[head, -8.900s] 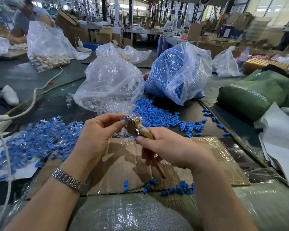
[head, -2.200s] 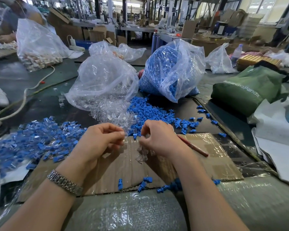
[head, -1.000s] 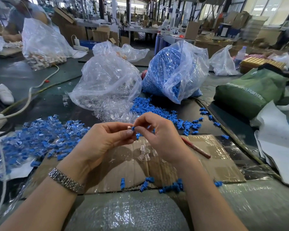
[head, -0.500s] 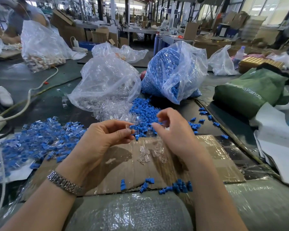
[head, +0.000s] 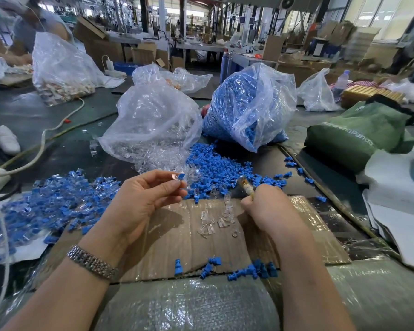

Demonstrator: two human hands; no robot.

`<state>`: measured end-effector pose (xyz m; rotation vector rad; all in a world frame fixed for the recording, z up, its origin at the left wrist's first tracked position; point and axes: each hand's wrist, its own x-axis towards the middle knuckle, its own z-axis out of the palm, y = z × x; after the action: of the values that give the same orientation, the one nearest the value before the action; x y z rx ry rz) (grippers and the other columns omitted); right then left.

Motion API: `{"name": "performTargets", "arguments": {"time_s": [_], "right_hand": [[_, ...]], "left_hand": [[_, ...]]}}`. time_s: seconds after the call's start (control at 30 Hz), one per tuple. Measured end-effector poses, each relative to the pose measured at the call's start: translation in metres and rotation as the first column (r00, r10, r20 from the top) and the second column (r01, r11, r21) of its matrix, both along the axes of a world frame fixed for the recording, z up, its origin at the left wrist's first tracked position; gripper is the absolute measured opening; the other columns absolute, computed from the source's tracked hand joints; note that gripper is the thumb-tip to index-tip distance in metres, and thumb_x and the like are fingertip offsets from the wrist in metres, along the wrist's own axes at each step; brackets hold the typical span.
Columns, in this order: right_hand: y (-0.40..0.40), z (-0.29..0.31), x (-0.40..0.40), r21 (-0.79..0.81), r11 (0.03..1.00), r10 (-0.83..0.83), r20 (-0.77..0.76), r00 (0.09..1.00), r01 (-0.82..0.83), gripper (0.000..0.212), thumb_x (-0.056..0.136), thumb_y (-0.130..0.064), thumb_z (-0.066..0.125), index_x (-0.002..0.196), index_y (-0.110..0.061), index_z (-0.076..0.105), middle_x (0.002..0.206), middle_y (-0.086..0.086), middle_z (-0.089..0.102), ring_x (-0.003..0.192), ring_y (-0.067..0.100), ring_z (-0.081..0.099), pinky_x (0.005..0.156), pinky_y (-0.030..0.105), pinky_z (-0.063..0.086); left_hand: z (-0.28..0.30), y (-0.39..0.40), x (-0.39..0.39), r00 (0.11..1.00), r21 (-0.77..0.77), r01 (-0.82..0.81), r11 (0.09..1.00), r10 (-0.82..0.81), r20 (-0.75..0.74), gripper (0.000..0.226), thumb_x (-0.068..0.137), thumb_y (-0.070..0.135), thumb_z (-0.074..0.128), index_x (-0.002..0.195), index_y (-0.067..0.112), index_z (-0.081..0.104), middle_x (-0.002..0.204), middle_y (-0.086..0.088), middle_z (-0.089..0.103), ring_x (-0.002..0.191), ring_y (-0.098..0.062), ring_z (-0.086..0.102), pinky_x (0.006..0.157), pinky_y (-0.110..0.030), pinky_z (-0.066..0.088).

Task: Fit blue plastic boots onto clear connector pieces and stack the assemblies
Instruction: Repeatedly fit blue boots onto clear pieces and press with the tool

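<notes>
My left hand (head: 144, 199) pinches a clear connector with a blue boot (head: 178, 177) at its tip, held above the cardboard sheet (head: 177, 247). My right hand (head: 270, 211) grips a brown stick tool (head: 246, 186) whose tip points up and away. Several loose clear connectors (head: 215, 220) lie on the cardboard between my hands. Loose blue boots (head: 220, 168) spread beyond it, and a few more blue boots (head: 249, 271) sit at the cardboard's near edge. A heap of finished blue-and-clear assemblies (head: 48, 204) lies to the left.
A clear bag of connectors (head: 153, 125) and a bag of blue boots (head: 251, 106) stand behind the work spot. A green bag (head: 359, 132) and white sheets (head: 397, 199) lie right. A white cable (head: 41, 149) runs at left. Another person (head: 34, 22) works far left.
My right hand left the blue boot with my left hand, moved right and picked up the stick tool. My left hand keeps the connector, now with the boot on it.
</notes>
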<state>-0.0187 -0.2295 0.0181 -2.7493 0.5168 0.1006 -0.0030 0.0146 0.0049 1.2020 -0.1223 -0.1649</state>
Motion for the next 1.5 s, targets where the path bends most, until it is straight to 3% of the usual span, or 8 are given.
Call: {"name": "performTargets", "arguments": {"time_s": [0.1,0.2,0.33,0.73,0.93,1.23,1.4,1.5], "right_hand": [[-0.001,0.006,0.0,0.08,0.997,-0.019,0.058,0.998,0.014,0.021,0.098,-0.018,0.056,0.078,-0.011,0.053,0.075,0.006,0.054,0.068,0.022,0.051,0.057,0.034,0.04],[0.0,0.02,-0.005,0.297,0.952,0.039,0.136,0.99,-0.079,0.03,0.102,-0.019,0.054,0.074,-0.011,0.052,0.071,0.006,0.054,0.064,0.021,0.049,0.058,0.034,0.04],[0.009,0.038,-0.016,0.726,0.64,0.271,0.093,0.958,-0.251,0.023,0.104,-0.021,0.054,0.103,-0.001,0.067,0.086,0.007,0.075,0.081,0.021,0.073,0.083,0.04,0.06],[0.048,0.044,-0.025,0.636,0.643,0.529,0.033,0.848,-0.427,0.031,0.106,-0.032,0.051,0.091,-0.008,0.064,0.09,0.009,0.078,0.088,0.022,0.076,0.078,0.033,0.056],[0.051,0.043,-0.023,0.624,0.645,0.539,0.038,0.842,-0.441,0.027,0.107,-0.03,0.05,0.093,-0.009,0.059,0.085,0.009,0.076,0.08,0.023,0.075,0.086,0.045,0.058],[0.052,0.034,-0.024,0.62,0.663,0.481,0.076,0.873,-0.419,0.035,0.106,-0.035,0.051,0.087,-0.007,0.055,0.065,0.006,0.062,0.053,0.019,0.062,0.053,0.026,0.051],[0.051,0.037,-0.021,0.584,0.683,0.493,0.075,0.867,-0.439,0.042,0.104,-0.042,0.054,0.095,-0.001,0.062,0.083,0.013,0.076,0.066,0.022,0.071,0.072,0.037,0.06],[0.041,0.043,-0.019,0.502,0.759,0.426,0.099,0.899,-0.415,0.035,0.1,-0.046,0.059,0.089,-0.013,0.062,0.082,0.007,0.074,0.063,0.012,0.065,0.063,0.028,0.056]], "left_hand": [[0.003,0.001,0.0,1.0,-0.058,-0.003,0.998,0.001,-0.024,0.024,0.074,0.005,0.071,0.097,0.002,0.075,0.101,-0.023,0.075,0.084,-0.026,0.075,0.072,-0.028,0.062],[0.005,0.0,-0.001,0.999,-0.118,0.002,0.993,-0.007,-0.045,0.017,0.075,0.005,0.071,0.089,0.009,0.08,0.102,-0.02,0.076,0.087,-0.025,0.075,0.072,-0.027,0.062],[0.004,0.003,0.002,0.998,-0.124,0.015,0.992,-0.024,-0.065,0.018,0.079,0.007,0.072,0.092,0.013,0.082,0.109,-0.017,0.076,0.1,-0.025,0.074,0.075,-0.028,0.061],[0.002,0.0,0.004,1.0,-0.09,0.012,0.996,-0.012,0.003,0.019,0.075,0.01,0.075,0.091,0.015,0.082,0.102,-0.01,0.077,0.095,-0.02,0.074,0.081,-0.03,0.061],[0.004,-0.004,0.001,1.0,-0.038,-0.002,0.999,0.003,0.028,0.017,0.073,0.01,0.074,0.089,0.012,0.08,0.098,-0.011,0.077,0.092,-0.022,0.073,0.087,-0.032,0.06],[0.006,-0.001,-0.005,0.989,0.172,-0.079,0.982,0.055,0.137,0.023,0.073,0.022,0.076,0.095,0.018,0.081,0.103,-0.011,0.078,0.091,-0.02,0.072,0.08,-0.024,0.061],[0.001,0.006,0.003,0.968,0.279,-0.149,0.949,0.083,0.236,0.017,0.08,0.022,0.077,0.097,0.024,0.08,0.101,-0.004,0.078,0.096,-0.016,0.073,0.082,-0.023,0.057],[-0.001,0.014,0.008,0.936,0.322,-0.299,0.898,0.21,0.282,0.01,0.082,0.018,0.078,0.091,0.024,0.077,0.092,0.001,0.077,0.085,-0.013,0.071,0.075,-0.021,0.057]]}}
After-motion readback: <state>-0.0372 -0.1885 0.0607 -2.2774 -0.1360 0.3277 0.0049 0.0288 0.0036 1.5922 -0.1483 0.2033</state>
